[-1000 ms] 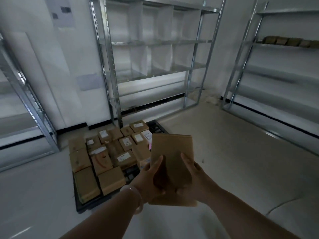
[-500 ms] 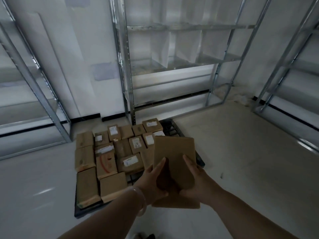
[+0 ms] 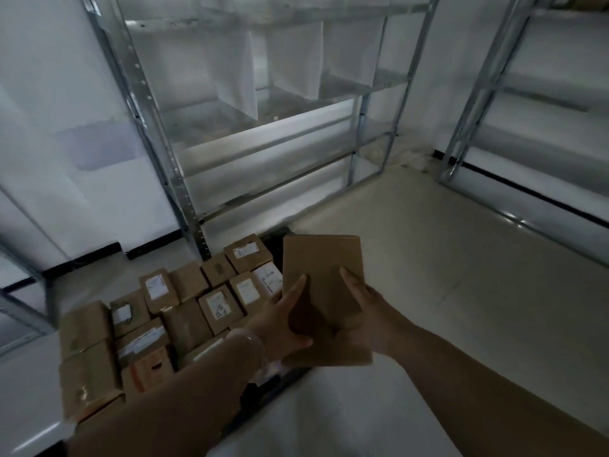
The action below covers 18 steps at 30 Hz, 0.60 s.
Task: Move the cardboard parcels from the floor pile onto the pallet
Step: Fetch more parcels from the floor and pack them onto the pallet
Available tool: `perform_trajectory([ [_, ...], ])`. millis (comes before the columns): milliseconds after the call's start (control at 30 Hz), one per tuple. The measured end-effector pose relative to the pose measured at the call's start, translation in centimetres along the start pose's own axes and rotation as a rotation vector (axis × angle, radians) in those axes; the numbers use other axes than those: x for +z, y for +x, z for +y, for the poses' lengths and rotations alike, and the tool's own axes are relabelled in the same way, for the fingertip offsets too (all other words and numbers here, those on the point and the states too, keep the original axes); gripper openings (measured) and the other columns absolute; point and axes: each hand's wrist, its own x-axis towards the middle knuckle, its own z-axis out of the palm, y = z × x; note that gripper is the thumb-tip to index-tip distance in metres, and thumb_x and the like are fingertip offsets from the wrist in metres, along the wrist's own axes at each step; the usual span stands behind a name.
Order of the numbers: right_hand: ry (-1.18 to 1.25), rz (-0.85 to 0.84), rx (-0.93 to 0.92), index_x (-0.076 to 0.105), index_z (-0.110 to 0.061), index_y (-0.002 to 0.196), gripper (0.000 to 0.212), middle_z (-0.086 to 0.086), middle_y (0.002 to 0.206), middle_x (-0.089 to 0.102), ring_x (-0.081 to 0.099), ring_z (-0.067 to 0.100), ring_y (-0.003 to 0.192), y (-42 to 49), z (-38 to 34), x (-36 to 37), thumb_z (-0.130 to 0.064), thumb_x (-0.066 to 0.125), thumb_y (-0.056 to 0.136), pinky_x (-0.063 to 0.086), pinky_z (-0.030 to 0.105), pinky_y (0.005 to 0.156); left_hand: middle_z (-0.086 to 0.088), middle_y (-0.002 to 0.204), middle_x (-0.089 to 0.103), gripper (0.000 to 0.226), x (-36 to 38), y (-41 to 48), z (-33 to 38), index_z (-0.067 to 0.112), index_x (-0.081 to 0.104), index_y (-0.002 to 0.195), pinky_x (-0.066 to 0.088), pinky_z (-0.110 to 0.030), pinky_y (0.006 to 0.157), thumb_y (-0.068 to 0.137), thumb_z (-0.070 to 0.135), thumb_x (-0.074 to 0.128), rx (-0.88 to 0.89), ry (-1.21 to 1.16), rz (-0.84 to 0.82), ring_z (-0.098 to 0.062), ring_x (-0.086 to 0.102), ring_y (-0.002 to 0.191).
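Above the pallet (image 3: 275, 239), left fingers (image 3: 298, 285) and right fingers (image 3: 350, 279) clasp the parcel (image 3: 321, 258).

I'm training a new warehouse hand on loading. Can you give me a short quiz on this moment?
1. True or false: the left hand and the right hand both grip the held parcel.
2. Multiple choice: the stacked parcels on the pallet lie A) to the left of the held parcel, B) to its right, C) on a shelf.
3. Short answer: which wrist wears a bracelet?
Key: 1 true; 2 A; 3 the left.
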Motion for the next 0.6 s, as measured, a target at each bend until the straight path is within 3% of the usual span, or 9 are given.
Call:
perform_trajectory([
  [200, 0.004, -0.068, 0.014, -0.007, -0.050, 0.153, 0.118, 0.005, 0.161, 0.019, 0.036, 0.028, 0.140, 6.7, 5.0, -6.0, -0.039, 0.083, 0.077, 0.039, 0.043, 0.112, -0.004, 0.159, 0.009, 0.111, 0.1, 9.4, 3.2, 0.053, -0.013, 0.147, 0.035, -0.045, 0.113, 0.084, 0.032, 0.076, -0.030, -0.015, 0.000, -0.030, 0.031, 0.140],
  [600, -0.087, -0.329, -0.051, -0.009, -0.059, 0.149, 0.121, -0.004, 0.163, 0.013, 0.029, 0.022, 0.144, 22.0, 14.4, -17.4, -0.040, 0.085, 0.074, 0.036, 0.037, 0.113, 0.000, 0.157, 0.007, 0.109, 1.8, 24.5, 10.2, 0.052, -0.015, 0.148, 0.038, -0.045, 0.112, 0.086, 0.028, 0.072, -0.231, -0.225, 0.079, -0.028, 0.029, 0.140],
])
